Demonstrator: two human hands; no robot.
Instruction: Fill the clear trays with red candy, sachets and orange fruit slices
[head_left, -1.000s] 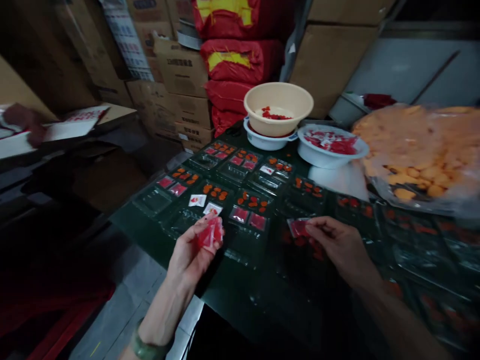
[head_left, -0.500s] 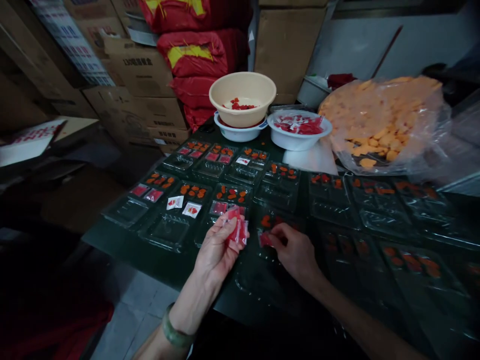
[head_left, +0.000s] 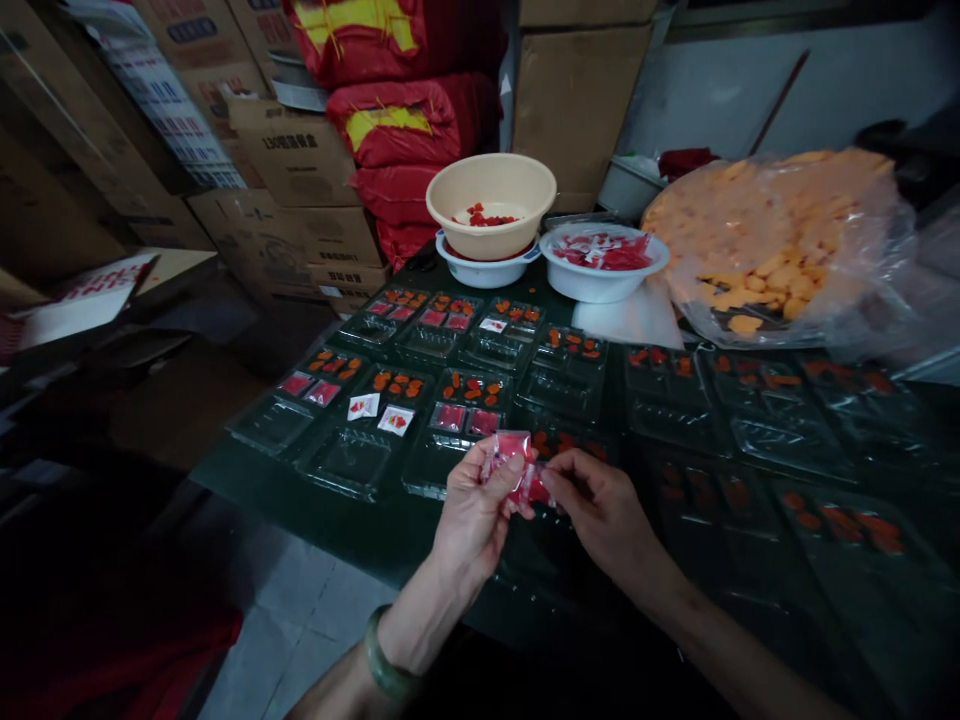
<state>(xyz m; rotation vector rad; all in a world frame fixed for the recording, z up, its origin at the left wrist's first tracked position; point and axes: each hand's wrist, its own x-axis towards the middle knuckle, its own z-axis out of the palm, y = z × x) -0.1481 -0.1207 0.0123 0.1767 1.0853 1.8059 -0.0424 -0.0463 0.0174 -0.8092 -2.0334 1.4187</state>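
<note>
My left hand (head_left: 476, 510) is closed around a small bunch of red sachets (head_left: 513, 452), with the thumb pressed on top. Close beside it, my right hand (head_left: 600, 500) pinches the edge of a red sachet (head_left: 537, 490) at the right of the bunch. Just behind the hands lies a clear plastic tray with orange slices (head_left: 574, 440), partly hidden by the fingers. To the left, another clear tray (head_left: 431, 465) holds orange pieces and two red sachets (head_left: 465, 419) lying flat. Further left, a tray (head_left: 349, 455) carries two white-faced sachets (head_left: 379, 412).
More clear trays (head_left: 566, 385) with orange pieces cover the dark table (head_left: 300, 510). At the back stand a cream basin (head_left: 491, 185), a white basin of sachets (head_left: 604, 285) and a big clear bag of orange slices (head_left: 780, 220). Cardboard boxes (head_left: 307, 150) and red bundles (head_left: 420, 115) are stacked behind.
My left hand with its sachets has moved right, up against my right hand. My right hand, earlier holding a sachet over the tray, now has its fingertips at the bunch. The view has shifted slightly.
</note>
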